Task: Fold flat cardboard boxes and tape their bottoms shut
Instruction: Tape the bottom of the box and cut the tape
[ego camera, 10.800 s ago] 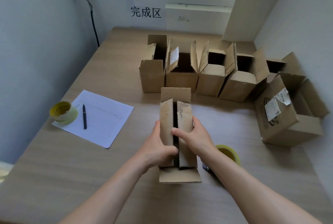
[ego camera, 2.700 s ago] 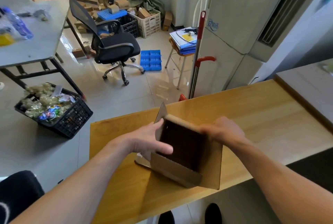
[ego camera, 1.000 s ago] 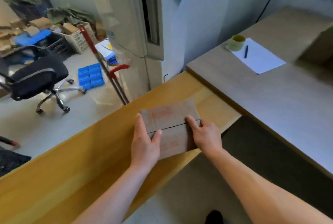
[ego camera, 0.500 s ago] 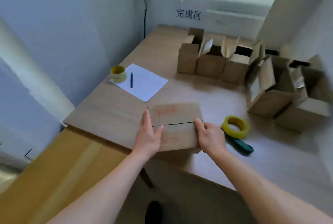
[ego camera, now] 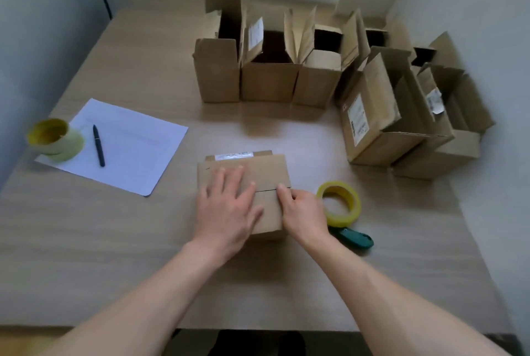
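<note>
A small cardboard box (ego camera: 265, 173) stands on the table (ego camera: 114, 255) with its folded bottom flaps facing up and the seam between them running left to right. My left hand (ego camera: 228, 206) lies flat on the flaps, fingers spread, pressing them down. My right hand (ego camera: 301, 212) sits at the box's right edge with fingers curled against the seam end. A yellow tape roll (ego camera: 339, 203) lies just right of that hand, with a green cutter (ego camera: 354, 238) beside it.
Several folded boxes (ego camera: 266, 69) with open tops stand in a row at the back and right. At the left lie a white sheet (ego camera: 129, 149), a black pen (ego camera: 98, 145) and a second tape roll (ego camera: 54, 139). Walls close in left and right.
I have turned from the yellow bench to the grey table and set the box down. My left hand moved from the box's side onto the top flaps.
</note>
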The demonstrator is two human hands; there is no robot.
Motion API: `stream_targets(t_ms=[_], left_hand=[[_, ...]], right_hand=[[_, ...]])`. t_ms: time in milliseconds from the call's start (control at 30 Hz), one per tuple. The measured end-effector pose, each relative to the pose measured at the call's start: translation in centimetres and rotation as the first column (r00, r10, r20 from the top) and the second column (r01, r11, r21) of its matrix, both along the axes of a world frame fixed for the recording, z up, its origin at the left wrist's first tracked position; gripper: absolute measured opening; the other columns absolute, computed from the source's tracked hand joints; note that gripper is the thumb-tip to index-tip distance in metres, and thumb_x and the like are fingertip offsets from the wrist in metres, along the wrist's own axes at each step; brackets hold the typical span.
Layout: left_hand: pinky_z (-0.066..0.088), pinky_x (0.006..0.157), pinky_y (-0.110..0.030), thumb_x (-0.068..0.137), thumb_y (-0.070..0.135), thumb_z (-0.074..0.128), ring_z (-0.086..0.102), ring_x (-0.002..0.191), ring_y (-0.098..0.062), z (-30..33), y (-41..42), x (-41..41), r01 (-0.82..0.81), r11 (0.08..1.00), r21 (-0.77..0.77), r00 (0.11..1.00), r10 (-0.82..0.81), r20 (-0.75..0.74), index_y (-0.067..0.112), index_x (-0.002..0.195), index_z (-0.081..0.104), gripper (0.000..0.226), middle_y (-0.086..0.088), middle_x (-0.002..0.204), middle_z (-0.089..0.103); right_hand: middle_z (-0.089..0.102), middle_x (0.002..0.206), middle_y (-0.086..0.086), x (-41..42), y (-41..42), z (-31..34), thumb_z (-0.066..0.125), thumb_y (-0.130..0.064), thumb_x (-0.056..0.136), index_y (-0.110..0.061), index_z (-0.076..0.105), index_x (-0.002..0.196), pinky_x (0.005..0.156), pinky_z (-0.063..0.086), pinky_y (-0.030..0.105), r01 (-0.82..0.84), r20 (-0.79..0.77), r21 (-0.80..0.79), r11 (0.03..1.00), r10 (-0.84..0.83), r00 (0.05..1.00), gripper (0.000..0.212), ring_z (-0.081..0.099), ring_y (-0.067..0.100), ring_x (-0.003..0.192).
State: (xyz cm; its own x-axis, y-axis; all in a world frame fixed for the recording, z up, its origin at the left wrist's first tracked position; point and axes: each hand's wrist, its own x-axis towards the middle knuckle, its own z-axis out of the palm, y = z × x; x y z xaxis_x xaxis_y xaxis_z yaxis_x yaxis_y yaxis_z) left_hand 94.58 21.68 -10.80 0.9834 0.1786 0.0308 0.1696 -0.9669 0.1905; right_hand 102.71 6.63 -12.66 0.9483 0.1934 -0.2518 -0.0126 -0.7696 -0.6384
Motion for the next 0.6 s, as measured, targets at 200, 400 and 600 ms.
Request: stream_targets(t_ms=[200,400,600], left_hand=[[0.039,0.097,-0.046,0.083,0.061,0.042,0.045,0.132,-0.035,-0.4,-0.9,0.4,-0.014,1.0,0.004,0.999,0.014,-0.03,0.02,0.118,0.067,0.059,-0.006,0.144,0.051],[0.043,0.093,-0.045,0.089,0.047,0.042,0.049,0.129,-0.033,-0.4,-1.1,0.5,-0.022,1.0,-0.018,0.998,0.023,0.051,0.02,0.113,0.069,0.045,-0.004,0.14,0.056],[0.034,0.105,-0.047,0.093,0.034,0.056,0.038,0.14,-0.032,-0.6,-1.5,0.5,-0.066,0.989,-0.129,0.996,0.073,0.048,0.019,0.12,0.064,0.032,-0.001,0.149,0.046]], right_hand=[[0.071,0.092,-0.002,3.4,-8.4,0.1,0.058,-0.027,0.093,-0.017,0.075,0.092,0.076,0.044,0.03,-0.104,0.168,-0.039,0.994,0.109,0.98,0.02,0.061,0.019,0.09],[0.052,0.132,-0.014,6.9,-15.1,0.2,0.059,-0.036,0.078,-0.036,0.065,0.121,0.095,0.043,0.033,-0.638,-0.166,-0.611,0.469,0.711,0.683,0.044,0.042,0.017,0.12],[0.069,0.088,0.0,8.2,-13.4,3.3,0.056,-0.039,0.08,-0.016,0.068,0.085,0.079,0.047,0.04,-0.509,-0.031,-0.103,0.854,0.509,0.86,0.027,0.062,0.028,0.091]])
